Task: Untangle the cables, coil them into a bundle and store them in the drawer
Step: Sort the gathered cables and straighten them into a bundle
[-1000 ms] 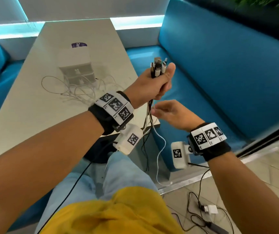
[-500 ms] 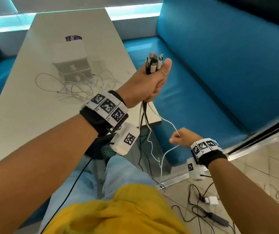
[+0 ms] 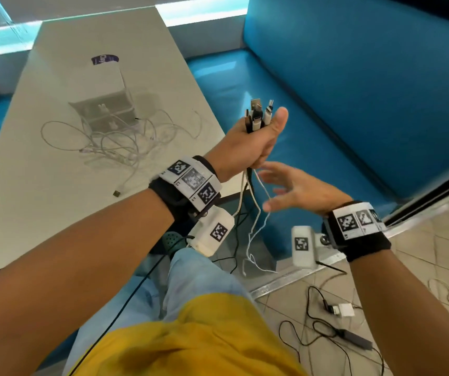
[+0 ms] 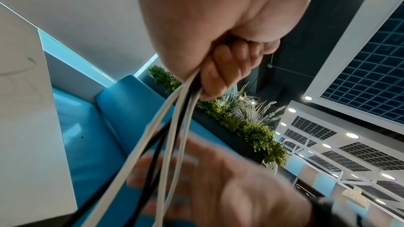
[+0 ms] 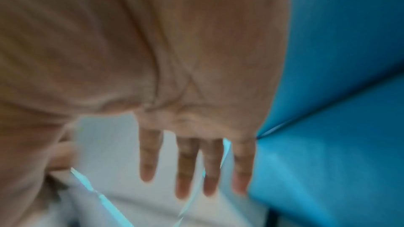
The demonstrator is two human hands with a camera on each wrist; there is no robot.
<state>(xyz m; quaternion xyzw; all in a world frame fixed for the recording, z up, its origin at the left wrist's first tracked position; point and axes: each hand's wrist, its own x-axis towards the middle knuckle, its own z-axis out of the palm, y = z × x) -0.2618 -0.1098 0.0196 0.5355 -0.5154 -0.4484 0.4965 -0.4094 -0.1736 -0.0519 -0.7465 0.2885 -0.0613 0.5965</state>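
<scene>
My left hand (image 3: 256, 147) is raised beside the table edge and grips a bunch of white and black cables (image 3: 257, 116), their plug ends sticking up above the fist. The strands (image 3: 253, 213) hang down from it toward the floor; in the left wrist view the cables (image 4: 174, 120) leave the curled fingers (image 4: 220, 68). My right hand (image 3: 286, 191) sits just below and right of the fist, fingers spread and straight, holding nothing; its fingers (image 5: 188, 165) are blurred. A second tangle of white cables (image 3: 114, 142) lies on the table in front of a small white drawer unit (image 3: 106, 109).
The grey table (image 3: 41, 202) is on the left and a blue bench seat (image 3: 313, 104) runs along the right. On the tiled floor at lower right lie a black cable with an adapter (image 3: 353, 336) and a white charger plug (image 3: 344, 310). My legs in jeans (image 3: 190, 280) are below.
My right hand let go of the white strand it was pulling down and rose back up under the left fist, fingers now spread. The left hand keeps its grip on the cables.
</scene>
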